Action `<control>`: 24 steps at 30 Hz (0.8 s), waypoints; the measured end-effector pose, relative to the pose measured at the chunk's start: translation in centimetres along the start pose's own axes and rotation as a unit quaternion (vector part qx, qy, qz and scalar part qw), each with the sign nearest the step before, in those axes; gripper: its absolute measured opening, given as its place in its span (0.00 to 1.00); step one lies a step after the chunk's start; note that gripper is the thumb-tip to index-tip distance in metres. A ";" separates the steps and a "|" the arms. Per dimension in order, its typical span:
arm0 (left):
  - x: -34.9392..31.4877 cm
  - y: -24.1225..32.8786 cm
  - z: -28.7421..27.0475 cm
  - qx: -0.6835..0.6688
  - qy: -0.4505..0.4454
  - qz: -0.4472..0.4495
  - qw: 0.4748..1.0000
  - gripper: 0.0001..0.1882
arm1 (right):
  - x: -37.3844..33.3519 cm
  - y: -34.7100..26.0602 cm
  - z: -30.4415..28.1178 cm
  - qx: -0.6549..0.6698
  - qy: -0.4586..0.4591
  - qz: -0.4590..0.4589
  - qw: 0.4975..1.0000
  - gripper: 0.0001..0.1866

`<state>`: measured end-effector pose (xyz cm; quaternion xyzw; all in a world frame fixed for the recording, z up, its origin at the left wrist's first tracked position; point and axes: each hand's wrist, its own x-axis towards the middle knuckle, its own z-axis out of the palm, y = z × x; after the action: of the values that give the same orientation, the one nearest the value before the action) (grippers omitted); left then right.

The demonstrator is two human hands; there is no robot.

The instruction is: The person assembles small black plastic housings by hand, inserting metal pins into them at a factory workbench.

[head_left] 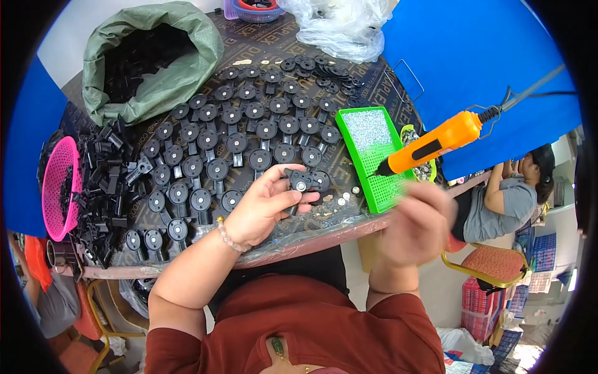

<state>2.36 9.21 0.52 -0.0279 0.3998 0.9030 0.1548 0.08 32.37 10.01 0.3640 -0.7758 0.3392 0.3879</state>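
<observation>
Between the thumb and fingers of my left hand (265, 209) is a black plastic part (291, 176) with a round silver piece at its middle, held just above the table. My right hand (416, 227) is smeared by motion near the table's front edge; its fingers cannot be read. Close above it hangs an orange electric screwdriver (445, 138), its dark tip pointing down left over a green tray (352, 151). Small silvery pieces fill the tray's far part. Several small round metal pieces (341, 201) lie left of the tray.
Rows of round-headed black plastic parts (232, 115) cover the table's middle. To the left are a heap of black pieces (111, 181), a pink basket (76, 187) and an open green sack (212, 47). A clear plastic bag (339, 31) lies at the back. Another person (507, 199) sits at right.
</observation>
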 end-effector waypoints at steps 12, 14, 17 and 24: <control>0.5 -0.4 -0.3 0.025 0.036 0.015 0.999 0.16 | 5.0 26.3 9.3 -0.086 -0.198 0.255 0.942 0.12; 0.3 -0.4 -0.3 0.032 0.041 0.020 0.998 0.16 | 5.9 27.2 12.5 -0.154 -0.330 0.236 0.901 0.16; 0.3 -0.3 -0.2 0.028 0.039 0.021 0.999 0.16 | 7.1 27.4 16.1 -0.271 -0.469 0.254 0.801 0.24; 0.4 -0.4 -0.4 0.017 0.035 0.024 0.999 0.16 | 7.6 26.4 19.5 -0.308 -0.481 0.243 0.784 0.24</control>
<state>2.06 9.31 -0.12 -0.0474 0.4208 0.8981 0.1191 -31.98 27.69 0.87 0.1402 -0.9878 -0.0544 -0.0396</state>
